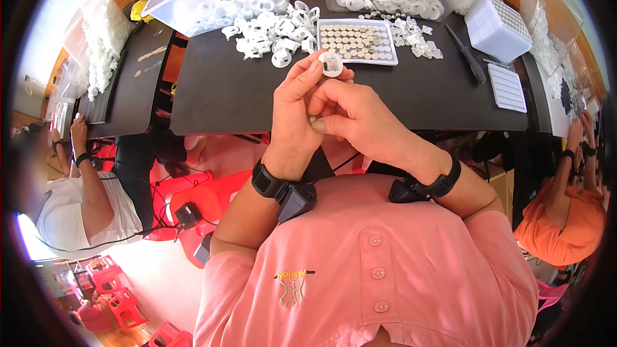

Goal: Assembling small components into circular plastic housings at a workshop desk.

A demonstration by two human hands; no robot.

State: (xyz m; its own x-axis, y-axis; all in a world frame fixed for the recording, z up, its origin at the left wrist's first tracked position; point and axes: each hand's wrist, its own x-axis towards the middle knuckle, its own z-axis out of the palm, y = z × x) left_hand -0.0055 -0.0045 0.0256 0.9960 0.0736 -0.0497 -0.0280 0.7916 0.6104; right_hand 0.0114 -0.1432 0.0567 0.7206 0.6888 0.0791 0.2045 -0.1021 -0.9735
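My left hand [292, 106] holds up a small white round plastic part [331, 64] between thumb and fingertips, near the table's front edge. Crossing close in front of it, my right hand [357, 112] is closed, thumb and fingers pinching a tiny shiny metal piece [313, 119] by the left palm. Fingers hide most of that piece. Just beyond the hands, a shallow white tray [389, 62] carries rows of round metal discs [347, 40], some gold-toned and some silvery. A heap of white plastic parts [273, 33] lies to its left, and smaller white pieces [418, 40] to its right.
Two clear bins full of white parts, the left bin [186, 16] and the right bin [328, 3], stand at the back. A black-handled tool [468, 56], stacked white trays [491, 29] and a single tray [508, 87] sit right. People work at both sides.
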